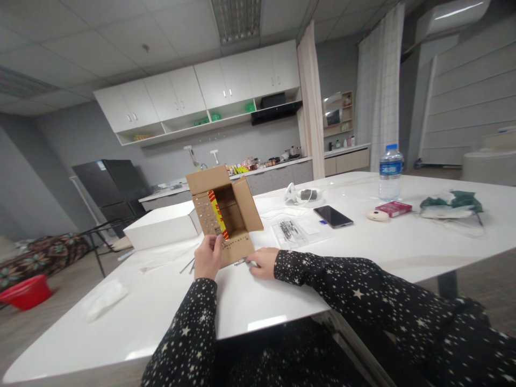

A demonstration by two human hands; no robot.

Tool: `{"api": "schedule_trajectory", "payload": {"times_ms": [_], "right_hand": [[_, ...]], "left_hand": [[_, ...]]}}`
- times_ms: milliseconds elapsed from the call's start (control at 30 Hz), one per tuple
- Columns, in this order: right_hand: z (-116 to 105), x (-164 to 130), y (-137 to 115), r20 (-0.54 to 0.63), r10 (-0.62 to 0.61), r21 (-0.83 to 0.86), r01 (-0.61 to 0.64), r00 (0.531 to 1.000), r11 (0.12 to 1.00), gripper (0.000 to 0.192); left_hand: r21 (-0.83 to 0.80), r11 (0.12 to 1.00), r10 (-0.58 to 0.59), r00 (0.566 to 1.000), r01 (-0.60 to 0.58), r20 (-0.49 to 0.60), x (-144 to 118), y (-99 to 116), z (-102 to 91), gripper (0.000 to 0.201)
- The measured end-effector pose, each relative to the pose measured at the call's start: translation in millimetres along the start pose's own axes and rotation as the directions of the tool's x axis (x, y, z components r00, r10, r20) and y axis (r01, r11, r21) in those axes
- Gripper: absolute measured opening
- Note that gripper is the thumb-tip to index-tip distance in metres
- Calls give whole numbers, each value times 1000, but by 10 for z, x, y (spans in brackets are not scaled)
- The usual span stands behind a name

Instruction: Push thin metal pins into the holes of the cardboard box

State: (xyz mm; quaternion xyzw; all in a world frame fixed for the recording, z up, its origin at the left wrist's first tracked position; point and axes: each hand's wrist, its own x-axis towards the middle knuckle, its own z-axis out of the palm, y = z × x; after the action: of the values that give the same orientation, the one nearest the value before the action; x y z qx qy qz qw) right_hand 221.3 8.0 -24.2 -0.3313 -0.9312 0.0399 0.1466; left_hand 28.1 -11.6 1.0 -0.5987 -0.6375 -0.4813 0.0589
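A small open cardboard box point(226, 212) stands tilted on the white table point(363, 242), its flaps spread and a red and yellow strip on its front face. My left hand point(208, 257) grips the box's lower front flap, thumb on the card. My right hand point(263, 262) rests on the table just right of the box, fingers closed around a small metal screw or tool point(241, 262) that points at the flap. Both sleeves are black with white stars.
A white box point(163, 226) lies left of the cardboard box. A clear bag of small parts point(291, 231), a phone point(332, 216), a water bottle point(390, 173), a red pack point(393, 208) and a green cloth point(451, 201) lie to the right. Thin metal rods point(187, 265) lie by my left hand.
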Motion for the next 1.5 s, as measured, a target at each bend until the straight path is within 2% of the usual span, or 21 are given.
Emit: {"api": "schedule_trajectory", "payload": {"times_ms": [233, 400, 567, 767, 833, 900, 1000, 1233, 1333, 1500], "right_hand": [[19, 5, 14, -7, 0, 7, 0, 1000, 1000, 36], [15, -1, 13, -12, -1, 4, 1, 1000, 1000, 36], [-6, -3, -3, 1, 6, 8, -6, 1000, 1000, 35], [-10, -8, -8, 0, 12, 12, -12, 1000, 1000, 35], [-12, -10, -10, -3, 11, 15, -11, 1000, 1000, 35], [-19, -13, -17, -4, 12, 17, -12, 1000, 1000, 35], [-38, -17, -31, 5, 11, 16, -11, 1000, 1000, 36], [-94, -39, -59, 23, 5, 9, -5, 1000, 1000, 37], [-114, -46, -69, 33, 4, 19, -5, 999, 1000, 39], [-126, -50, -81, 29, 4, 17, -4, 1000, 1000, 39]], "left_hand": [[40, 999, -30, 1000, 30, 1, 12, -36, 5, 32], [81, 996, -48, 998, 44, 40, 21, -78, 12, 31], [134, 991, -20, 984, -4, 178, 40, -176, 64, 26], [176, 983, 37, 989, -62, 142, 54, -254, 95, 25], [163, 983, 55, 982, -84, 179, 42, -241, 98, 24], [115, 985, 95, 957, -131, 275, 21, -217, 110, 23], [27, 972, 197, 877, -232, 438, -15, -175, 143, 22], [-10, 955, 248, 778, -297, 578, -64, -109, 162, 25], [-7, 952, 251, 762, -307, 597, -76, -88, 145, 21], [0, 951, 250, 770, -309, 587, -78, -76, 142, 19]]}}
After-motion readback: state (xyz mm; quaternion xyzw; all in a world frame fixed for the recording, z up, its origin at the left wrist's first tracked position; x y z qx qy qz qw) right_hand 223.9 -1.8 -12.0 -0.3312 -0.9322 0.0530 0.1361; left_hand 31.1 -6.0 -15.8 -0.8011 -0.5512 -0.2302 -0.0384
